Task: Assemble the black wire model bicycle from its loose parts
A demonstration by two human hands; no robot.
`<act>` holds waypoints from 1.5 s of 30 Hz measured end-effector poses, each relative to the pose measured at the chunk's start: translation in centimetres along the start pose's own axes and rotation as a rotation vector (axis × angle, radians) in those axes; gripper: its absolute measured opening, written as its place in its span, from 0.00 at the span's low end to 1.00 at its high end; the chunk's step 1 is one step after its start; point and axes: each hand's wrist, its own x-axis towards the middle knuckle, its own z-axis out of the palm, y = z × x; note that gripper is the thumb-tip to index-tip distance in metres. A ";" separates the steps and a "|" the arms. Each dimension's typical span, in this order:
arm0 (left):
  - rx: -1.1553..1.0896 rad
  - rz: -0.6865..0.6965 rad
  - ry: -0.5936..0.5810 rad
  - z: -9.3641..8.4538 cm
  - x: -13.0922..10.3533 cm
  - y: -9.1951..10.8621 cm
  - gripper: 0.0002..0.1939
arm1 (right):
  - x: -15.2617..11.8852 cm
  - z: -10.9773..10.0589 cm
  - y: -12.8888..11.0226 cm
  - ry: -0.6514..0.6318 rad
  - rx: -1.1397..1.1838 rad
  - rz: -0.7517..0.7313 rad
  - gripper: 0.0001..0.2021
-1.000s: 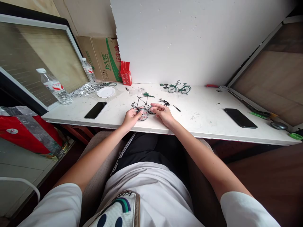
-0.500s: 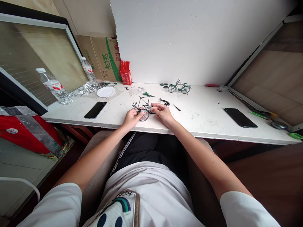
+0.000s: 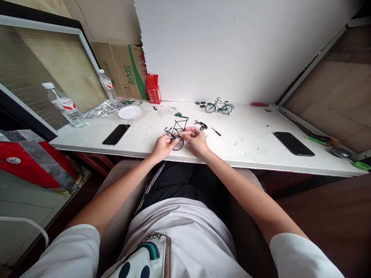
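Note:
A small black model bicycle [image 3: 180,124] with a thin frame stands between my hands near the table's front edge. Its front wheel [image 3: 179,144] is at my left thumb. My left hand [image 3: 164,146] is closed on the bicycle by the handlebar and front wheel. My right hand [image 3: 196,138] pinches at the bicycle's lower frame, its fingers hiding most of the rear part. Beyond it lie a green piece [image 3: 181,115] and black curved parts [image 3: 202,125]. To the right is a small black screwdriver-like tool [image 3: 216,132].
A finished-looking green model bicycle [image 3: 219,106] stands at the back. Phones lie on the left [image 3: 116,134] and right [image 3: 294,144]. A white plate [image 3: 129,112], a red box [image 3: 154,89] and water bottles [image 3: 66,106] are at the left. The table [image 3: 246,148] reaches the wall panel.
The black bicycle has turned and tilted, its frame now leaning further right. My right hand has shifted slightly left, closer to my left hand.

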 end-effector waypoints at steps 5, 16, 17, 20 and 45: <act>-0.002 -0.010 -0.045 -0.3 0.2 0.4 0.31 | -0.5 0.0 0.0 -0.027 -0.366 -0.286 0.17; -0.007 -0.116 -0.031 -1.2 0.7 0.5 0.32 | 0.0 -1.3 0.4 -0.189 -0.801 -0.657 0.11; -0.006 -0.120 -0.040 -1.2 0.7 0.6 0.32 | -0.1 -1.3 0.5 -0.200 -0.825 -0.669 0.12; -0.030 -0.120 -0.080 -1.2 0.8 0.8 0.32 | -0.3 -1.2 0.5 -0.229 -0.863 -0.660 0.14; -0.001 -0.127 -0.103 -1.4 0.7 1.3 0.35 | -0.6 -1.1 0.3 -0.302 -0.912 -0.725 0.24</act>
